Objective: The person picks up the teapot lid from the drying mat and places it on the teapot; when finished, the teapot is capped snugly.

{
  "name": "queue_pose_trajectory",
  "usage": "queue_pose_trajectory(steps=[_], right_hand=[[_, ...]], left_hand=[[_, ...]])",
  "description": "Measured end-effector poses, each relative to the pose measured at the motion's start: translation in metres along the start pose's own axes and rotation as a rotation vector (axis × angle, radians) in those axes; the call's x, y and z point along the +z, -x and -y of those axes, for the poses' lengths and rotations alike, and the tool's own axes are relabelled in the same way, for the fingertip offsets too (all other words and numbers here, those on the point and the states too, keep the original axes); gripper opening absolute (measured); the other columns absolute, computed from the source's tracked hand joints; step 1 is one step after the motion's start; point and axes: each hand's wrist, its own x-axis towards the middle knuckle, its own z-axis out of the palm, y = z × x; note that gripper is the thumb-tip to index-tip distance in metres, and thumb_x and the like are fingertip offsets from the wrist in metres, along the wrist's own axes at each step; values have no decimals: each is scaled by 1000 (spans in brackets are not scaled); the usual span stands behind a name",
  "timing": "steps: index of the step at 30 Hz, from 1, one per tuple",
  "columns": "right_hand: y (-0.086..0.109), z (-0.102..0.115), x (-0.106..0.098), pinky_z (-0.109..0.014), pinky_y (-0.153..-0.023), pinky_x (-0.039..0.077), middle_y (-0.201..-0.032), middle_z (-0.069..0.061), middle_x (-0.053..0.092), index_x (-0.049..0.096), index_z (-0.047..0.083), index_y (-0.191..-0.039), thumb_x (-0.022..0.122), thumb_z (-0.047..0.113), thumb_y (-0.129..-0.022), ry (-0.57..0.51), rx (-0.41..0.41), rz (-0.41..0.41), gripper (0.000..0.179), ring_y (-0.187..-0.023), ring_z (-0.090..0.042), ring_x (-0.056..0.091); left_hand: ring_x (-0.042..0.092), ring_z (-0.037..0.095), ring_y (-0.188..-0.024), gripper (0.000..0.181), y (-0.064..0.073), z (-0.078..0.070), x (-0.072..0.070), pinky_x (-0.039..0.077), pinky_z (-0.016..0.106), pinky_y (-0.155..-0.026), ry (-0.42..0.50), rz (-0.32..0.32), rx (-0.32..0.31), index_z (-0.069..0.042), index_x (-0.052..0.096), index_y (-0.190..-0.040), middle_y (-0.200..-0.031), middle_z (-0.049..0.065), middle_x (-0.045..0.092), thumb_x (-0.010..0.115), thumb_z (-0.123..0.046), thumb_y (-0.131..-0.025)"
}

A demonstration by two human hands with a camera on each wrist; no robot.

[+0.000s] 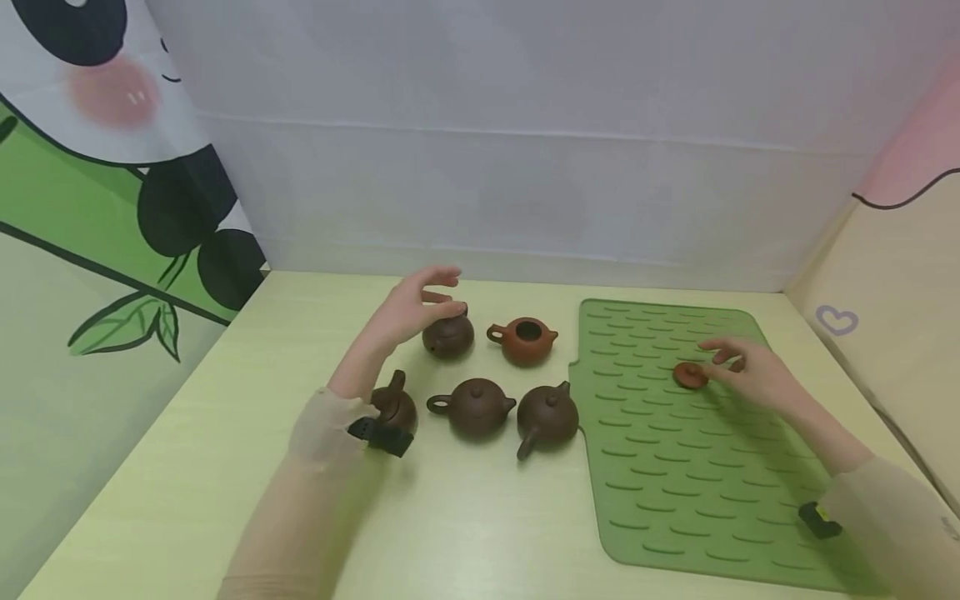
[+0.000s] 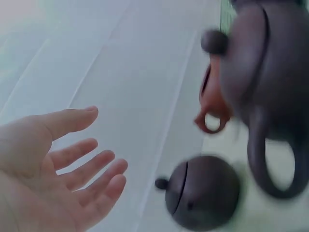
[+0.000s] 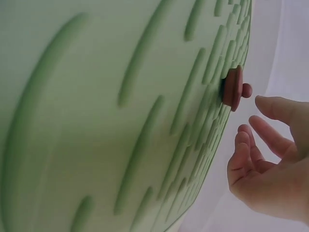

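Observation:
My left hand [image 1: 408, 310] is over the dark brown teapot [image 1: 448, 340] at the back left, fingers apart and holding nothing. In the left wrist view this hand [image 2: 63, 169] shows loosely bent fingers, apart from the round teapot [image 2: 210, 195] with its knobbed lid on. On the green mat lies a small reddish-brown lid [image 1: 688, 377], knob upward. My right hand [image 1: 753, 379] is just right of it; in the right wrist view a gap shows between the thumb and the lid's knob [image 3: 246, 90]. A reddish-brown teapot [image 1: 525, 350] stands lidless, its round opening showing.
Nearer me stand a dark teapot [image 1: 397, 410] partly behind my left wrist, another [image 1: 478, 412] in the middle, and a third [image 1: 551, 417] at the mat's left edge. The ridged green mat [image 1: 645, 500] covers the table's right side. A pale cloth wall [image 1: 525, 200] rises behind.

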Motion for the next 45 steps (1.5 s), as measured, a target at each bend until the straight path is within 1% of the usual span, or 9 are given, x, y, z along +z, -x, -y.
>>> queue_pose_trajectory(steps=[4, 8, 13, 17, 24, 30, 35, 38, 45], right_hand=[[1, -7, 1, -38, -76, 54, -104, -24, 66, 58, -4, -128, 67, 12, -93, 9, -8, 11, 40, -90, -33, 66], [2, -10, 2, -39, -75, 54, -100, -21, 67, 59, -5, -128, 68, 12, -92, 11, 5, 26, 40, -86, -31, 67], [4, -13, 3, -44, -76, 55, -97, -18, 68, 60, -3, -126, 68, 13, -92, 16, 26, 39, 39, -85, -28, 67], [3, -16, 4, -49, -77, 56, -95, -18, 68, 62, -3, -123, 67, 13, -93, 8, 26, 47, 35, -85, -30, 68], [3, -18, 6, -47, -75, 56, -90, -13, 68, 65, -1, -119, 66, 13, -93, 11, 22, 25, 29, -83, -29, 69], [3, -17, 6, -39, -72, 53, -91, -12, 69, 67, 1, -116, 65, 16, -94, 21, 36, 36, 27, -84, -26, 68], [4, -14, 5, -43, -74, 55, -95, -12, 70, 67, 2, -120, 65, 18, -95, 20, 50, 45, 30, -89, -33, 69], [4, -11, 5, -40, -72, 54, -98, -12, 70, 67, 5, -121, 66, 20, -95, 7, 58, 43, 31, -93, -34, 70], [2, -8, 6, -25, -66, 50, -98, -15, 72, 71, 6, -112, 67, 18, -94, -15, 28, 26, 22, -84, -20, 68]], left_hand=[[59, 31, -127, 55, -9, -2, 22, 50, 46, -103, 21, -24, -10, -16, 49, -144, -144, 8, 54, 69, -23, -93], [63, 30, -121, 52, -15, 4, 43, 51, 42, -101, -40, -42, -14, -15, 53, -141, -141, 10, 58, 68, -23, -93], [74, 24, -84, 47, -20, 10, 59, 54, 29, -70, -112, -18, -30, -16, 57, -138, -137, 14, 61, 68, -20, -92], [74, 22, -67, 46, -23, 13, 63, 47, 20, -59, -159, 14, -61, -17, 58, -138, -137, 13, 62, 68, -19, -93], [74, 20, -62, 45, -27, 22, 69, 50, 20, -50, -246, 50, -63, -18, 60, -137, -128, 12, 68, 68, -20, -94], [74, 22, -61, 38, -31, 24, 73, 48, 19, -46, -301, 32, -77, -18, 64, -133, -119, 11, 73, 66, -18, -95], [72, 20, -59, 34, -32, 24, 76, 49, 20, -47, -303, 5, -101, -18, 67, -129, -115, 10, 74, 64, -16, -96], [72, 20, -58, 33, -34, 25, 77, 49, 20, -48, -299, -8, -106, -18, 68, -128, -114, 11, 75, 64, -16, -96], [73, 24, -61, 27, -36, 27, 79, 49, 19, -46, -248, -27, -102, -16, 69, -124, -109, 12, 76, 63, -16, -97]])
